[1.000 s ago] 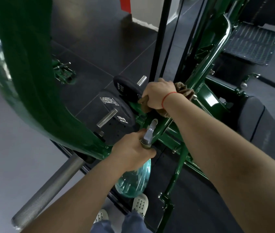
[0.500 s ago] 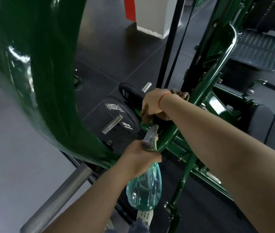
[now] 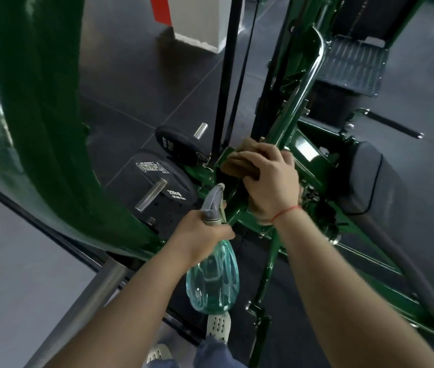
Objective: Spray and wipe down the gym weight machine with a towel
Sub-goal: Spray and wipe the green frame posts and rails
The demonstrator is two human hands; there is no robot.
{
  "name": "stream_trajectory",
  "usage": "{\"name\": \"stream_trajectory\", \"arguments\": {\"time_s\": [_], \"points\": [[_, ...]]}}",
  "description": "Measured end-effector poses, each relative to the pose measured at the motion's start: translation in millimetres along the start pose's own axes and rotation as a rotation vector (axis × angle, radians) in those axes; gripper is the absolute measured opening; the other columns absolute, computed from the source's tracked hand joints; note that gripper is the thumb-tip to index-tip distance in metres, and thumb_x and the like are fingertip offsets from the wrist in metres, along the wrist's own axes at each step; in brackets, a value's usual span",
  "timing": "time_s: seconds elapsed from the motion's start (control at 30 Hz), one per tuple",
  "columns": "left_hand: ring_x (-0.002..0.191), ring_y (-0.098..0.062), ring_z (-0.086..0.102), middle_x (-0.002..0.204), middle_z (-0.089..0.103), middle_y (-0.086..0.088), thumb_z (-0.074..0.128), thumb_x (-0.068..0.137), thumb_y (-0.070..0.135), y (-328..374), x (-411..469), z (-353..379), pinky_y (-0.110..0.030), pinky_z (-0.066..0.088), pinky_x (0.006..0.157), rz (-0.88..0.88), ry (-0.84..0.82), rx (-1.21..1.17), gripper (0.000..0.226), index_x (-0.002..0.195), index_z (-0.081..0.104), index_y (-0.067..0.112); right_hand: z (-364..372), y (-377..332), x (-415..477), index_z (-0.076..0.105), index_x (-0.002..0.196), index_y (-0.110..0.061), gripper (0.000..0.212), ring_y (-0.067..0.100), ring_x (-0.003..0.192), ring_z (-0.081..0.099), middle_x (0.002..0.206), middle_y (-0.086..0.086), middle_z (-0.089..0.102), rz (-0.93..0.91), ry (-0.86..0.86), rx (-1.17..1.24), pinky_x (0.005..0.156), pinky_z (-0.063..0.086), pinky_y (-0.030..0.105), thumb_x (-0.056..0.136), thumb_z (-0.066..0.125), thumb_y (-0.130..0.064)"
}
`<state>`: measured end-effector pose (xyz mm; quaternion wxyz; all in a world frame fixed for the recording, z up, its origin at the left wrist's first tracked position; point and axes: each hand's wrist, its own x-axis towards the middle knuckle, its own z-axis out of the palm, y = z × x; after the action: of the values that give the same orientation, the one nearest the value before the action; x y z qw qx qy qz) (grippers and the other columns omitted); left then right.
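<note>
The person leans over the weight machine, and just right of the middle of the frame the right hand lies on a brown towel, fingers bent over it and bunching it against a joint where the green tubes meet. That grip looks meant to wrap the cloth round the bar, so one stroke cleans more than its top face.

Just below and to the left, the left hand is curled round the neck of a clear blue-green spray bottle. The grey nozzle points up at the same joint, close to the towel, probably so a fresh spray lands where the cloth works.

Much is hidden. The right hand covers most of the towel, and I cannot tell how far its fingertips reach round the tube. Whether a finger rests on the trigger is out of sight behind the left hand. A broad green beam blocks the left of the frame, partly masking the black weight plates. I cannot tell if the paint is wet.
</note>
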<state>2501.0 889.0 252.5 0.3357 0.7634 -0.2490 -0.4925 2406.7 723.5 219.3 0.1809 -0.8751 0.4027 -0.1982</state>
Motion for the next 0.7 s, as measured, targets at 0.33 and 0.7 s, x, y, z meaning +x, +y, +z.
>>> {"name": "stream_trajectory", "arguments": {"time_s": [0.33,0.7], "points": [[0.086,-0.016,0.053,0.096,0.055,0.006,0.069,0.062,0.042,-0.2,1.9,0.5,-0.029,0.043,0.075,-0.007,-0.038,0.020,0.037,0.093,0.051,0.030,63.8,20.2,-37.9,0.041,0.147,-0.038,0.055,0.020,0.143,0.032,0.153,0.002,0.030,0.405,0.324,0.740,0.120,0.030,0.053,0.096,0.056,-0.023],[0.047,-0.015,0.028,0.047,0.029,0.009,0.070,0.080,0.020,-3.1,-0.6,6.1,-0.032,0.029,0.055,0.014,0.039,0.102,0.054,0.048,0.028,0.022,56.6,42.3,9.3,0.046,0.137,-0.029,0.056,0.019,0.122,0.058,0.134,0.009,0.056,0.636,0.412,0.980,0.108,0.047,0.049,0.085,0.059,-0.042]]}}
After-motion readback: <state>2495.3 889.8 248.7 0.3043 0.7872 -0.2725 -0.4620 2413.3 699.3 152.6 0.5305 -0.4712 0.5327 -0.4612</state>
